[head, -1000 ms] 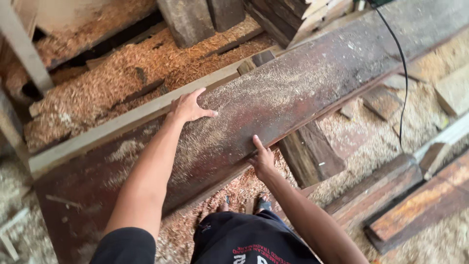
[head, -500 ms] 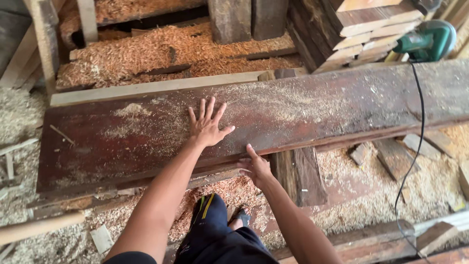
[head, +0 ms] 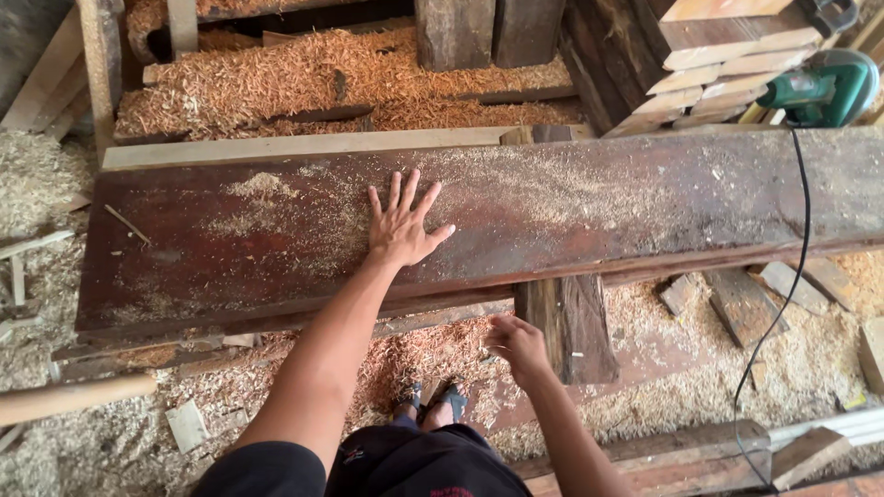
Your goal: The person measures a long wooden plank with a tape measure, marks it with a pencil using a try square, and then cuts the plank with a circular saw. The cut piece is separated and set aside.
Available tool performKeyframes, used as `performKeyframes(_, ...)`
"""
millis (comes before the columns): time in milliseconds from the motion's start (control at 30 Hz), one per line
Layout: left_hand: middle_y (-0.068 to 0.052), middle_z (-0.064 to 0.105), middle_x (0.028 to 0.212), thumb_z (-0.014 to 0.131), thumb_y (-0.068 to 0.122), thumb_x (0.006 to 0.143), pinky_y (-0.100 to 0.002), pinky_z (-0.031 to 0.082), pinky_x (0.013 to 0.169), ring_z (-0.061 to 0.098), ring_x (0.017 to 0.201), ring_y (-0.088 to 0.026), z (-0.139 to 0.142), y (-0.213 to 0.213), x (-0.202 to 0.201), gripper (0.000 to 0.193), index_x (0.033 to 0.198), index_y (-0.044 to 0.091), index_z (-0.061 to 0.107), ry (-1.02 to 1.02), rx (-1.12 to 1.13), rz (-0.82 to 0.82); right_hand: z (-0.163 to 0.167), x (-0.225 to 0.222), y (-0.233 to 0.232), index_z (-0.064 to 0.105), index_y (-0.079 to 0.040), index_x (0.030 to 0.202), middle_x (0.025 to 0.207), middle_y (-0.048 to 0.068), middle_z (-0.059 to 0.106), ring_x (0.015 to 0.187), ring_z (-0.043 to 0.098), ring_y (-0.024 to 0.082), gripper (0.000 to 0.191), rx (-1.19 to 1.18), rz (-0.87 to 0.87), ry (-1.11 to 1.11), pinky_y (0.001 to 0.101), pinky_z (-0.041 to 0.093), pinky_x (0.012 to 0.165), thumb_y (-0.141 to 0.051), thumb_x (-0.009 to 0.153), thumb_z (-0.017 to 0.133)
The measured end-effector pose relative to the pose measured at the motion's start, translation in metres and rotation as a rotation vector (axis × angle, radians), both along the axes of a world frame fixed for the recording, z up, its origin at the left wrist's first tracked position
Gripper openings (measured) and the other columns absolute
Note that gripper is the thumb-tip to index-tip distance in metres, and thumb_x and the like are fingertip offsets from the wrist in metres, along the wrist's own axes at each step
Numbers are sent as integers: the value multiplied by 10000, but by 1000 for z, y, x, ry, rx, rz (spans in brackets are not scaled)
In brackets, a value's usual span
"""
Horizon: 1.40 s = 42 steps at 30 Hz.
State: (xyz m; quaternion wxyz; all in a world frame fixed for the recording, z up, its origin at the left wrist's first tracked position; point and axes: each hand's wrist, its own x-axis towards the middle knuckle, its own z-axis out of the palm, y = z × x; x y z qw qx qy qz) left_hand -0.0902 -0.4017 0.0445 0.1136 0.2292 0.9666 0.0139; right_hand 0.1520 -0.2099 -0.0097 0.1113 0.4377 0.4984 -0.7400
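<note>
A wide, dark red plank (head: 516,216) lay across a wooden support block (head: 571,322). The left hand (head: 401,225) pressed flat, fingers spread, on its dusty top. The right hand (head: 517,345), loosely curled and holding nothing, hung below the plank's near edge. Loose sawdust might have let the palm slip or the plank tip.

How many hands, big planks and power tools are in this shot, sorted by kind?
Hands: 2, the left hand flat on the plank, the right hand below its near edge, fingers curled.
Large dark red plank: 1.
Pale narrow board behind it: 1.
Green power tool with black cord: 1.
Total: 5.
</note>
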Motion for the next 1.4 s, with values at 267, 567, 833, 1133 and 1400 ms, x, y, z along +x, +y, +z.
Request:
performKeyframes(267, -65, -66, 1731, 292, 882, 879, -713, -37, 1192, -34, 1590, -358, -3, -4, 2, 933, 1645, 376, 126, 2, 25, -5, -31, 68, 12, 613, 67, 1207, 946, 163, 684, 834, 634, 268, 531, 35, 74, -104, 444, 539, 831, -434, 1080, 491)
performKeyframes(567, -139, 335, 1671, 345, 711, 1024, -582, 169, 1253, 281, 1555, -367, -25, 16, 85, 788, 1599, 173, 354, 328, 674, 183, -16, 101, 29, 571, 103, 1403, 1438, 281, 630, 1301, 590, 446, 1074, -147, 119, -320, 504, 463, 1072, -829, 944, 295)
performKeyframes(833, -240, 616, 1150, 798, 543, 809, -533, 546, 964, 598, 1029, -353, -53, 74, 197, 814, 1342, -7, 524, -380, 1481, 1526, -47, 118, 88, 329, -37, 1567, 1594, 210, 433, 1401, 464, 366, 934, -106, -124, -15, 541, 313, 1182, -664, 898, 513)
performKeyframes(1133, -136, 284, 1628, 728, 589, 800, -560, 189, 1247, 308, 1459, -309, -41, 79, 128, 1023, 1578, 62, 324, -549, 1866, 1597, -58, 116, 99, 537, 51, 1425, 1389, 236, 576, 1238, 562, 368, 728, -241, -322, 123, 531, 482, 1061, -456, 921, 679)
performKeyframes(1400, -158, 398, 1606, 842, 486, 629, -581, 157, 1259, 367, 1476, -320, -39, 81, 111, 1135, 1554, 63, 339, -571, 1810, 1810, -47, 120, 156, 537, 21, 1383, 1290, 187, 635, 1199, 598, 347, 572, -210, -304, 104, 506, 509, 1031, -310, 926, 625)
